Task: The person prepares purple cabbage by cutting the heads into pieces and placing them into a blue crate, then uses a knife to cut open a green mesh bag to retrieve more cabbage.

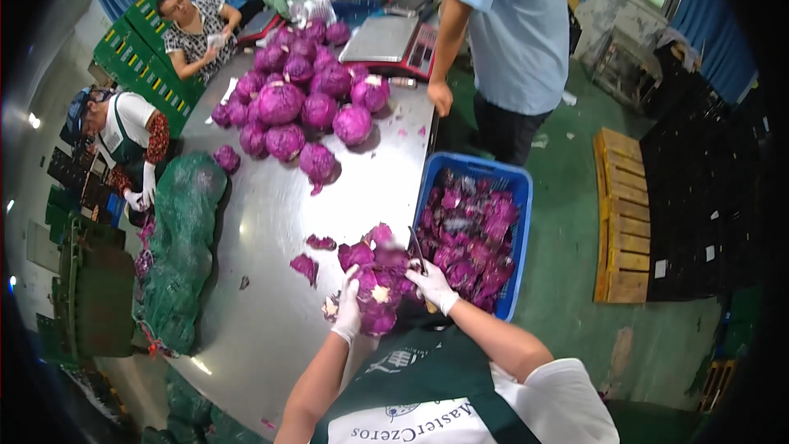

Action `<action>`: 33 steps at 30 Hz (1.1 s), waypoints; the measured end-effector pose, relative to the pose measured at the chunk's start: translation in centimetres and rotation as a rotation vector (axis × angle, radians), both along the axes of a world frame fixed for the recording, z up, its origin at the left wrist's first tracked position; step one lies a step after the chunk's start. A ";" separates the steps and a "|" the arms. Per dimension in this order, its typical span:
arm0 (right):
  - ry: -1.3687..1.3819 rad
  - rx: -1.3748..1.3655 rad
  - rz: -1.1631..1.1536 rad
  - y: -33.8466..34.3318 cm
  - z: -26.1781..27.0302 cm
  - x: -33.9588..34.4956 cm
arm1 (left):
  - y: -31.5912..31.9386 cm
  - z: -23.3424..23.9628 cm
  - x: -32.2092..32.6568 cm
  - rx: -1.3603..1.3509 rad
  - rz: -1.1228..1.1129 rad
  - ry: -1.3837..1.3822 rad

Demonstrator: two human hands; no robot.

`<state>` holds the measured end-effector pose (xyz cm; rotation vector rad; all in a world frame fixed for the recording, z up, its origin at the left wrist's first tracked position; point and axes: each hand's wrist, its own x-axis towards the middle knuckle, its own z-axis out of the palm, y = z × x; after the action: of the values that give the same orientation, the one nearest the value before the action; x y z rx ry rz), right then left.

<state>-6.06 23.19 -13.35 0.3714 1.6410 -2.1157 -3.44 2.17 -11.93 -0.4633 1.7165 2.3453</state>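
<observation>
My left hand (349, 310), in a white glove, is braced against the left side of a red cabbage (377, 305) at the table's near edge. A pale cut stem end faces up on that cabbage. In my gloved right hand (435, 285) is a knife (418, 248), its dark curved blade pointing away from me. The fingers of this hand are close to the cabbage's right side. Loose purple leaves (357, 255) lie just beyond both hands, and a leaf piece (304, 267) lies to their left. Part of the cabbage pile under my hands is hidden.
A blue crate (525, 234) of purple leaves stands right of the metal table (265, 302). Whole red cabbages (280, 103) are heaped farther back, near a scale (379, 40). A green mesh sack (185, 246) lies left. A person in blue (518, 31) stands across; two others are left.
</observation>
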 end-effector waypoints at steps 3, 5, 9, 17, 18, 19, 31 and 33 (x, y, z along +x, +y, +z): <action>-0.117 -0.006 -0.215 3.3 -0.4 0.8 | 3.8 0.9 -1.5 -0.144 -0.136 -0.018; -0.215 -0.133 -0.346 6.6 -1.8 1.2 | 7.3 1.7 -2.6 -0.257 -0.237 -0.017; -0.357 -0.097 -0.568 10.7 -5.2 0.9 | 9.9 0.3 -3.9 -0.042 -0.267 0.032; -0.535 -0.137 -0.605 17.3 -9.8 4.7 | -1.3 2.9 -6.7 -1.261 0.220 0.406; -0.539 -0.145 -0.562 16.8 -9.6 5.3 | -4.0 2.7 -6.5 -1.199 0.269 0.280; -0.534 -0.155 -0.530 16.3 -9.4 5.9 | -6.4 2.4 -6.6 -1.127 0.312 0.169; -0.305 0.075 -0.344 10.1 -5.1 6.1 | 0.8 -0.9 -11.0 -1.369 -0.056 0.255; -0.335 0.093 -0.331 9.9 -5.1 6.2 | 5.9 -0.9 -11.2 -1.132 -0.259 0.287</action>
<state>0.14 33.11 -18.44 1.0296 1.5636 -2.0598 -14.66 8.04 -12.83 -0.0135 2.9053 1.1047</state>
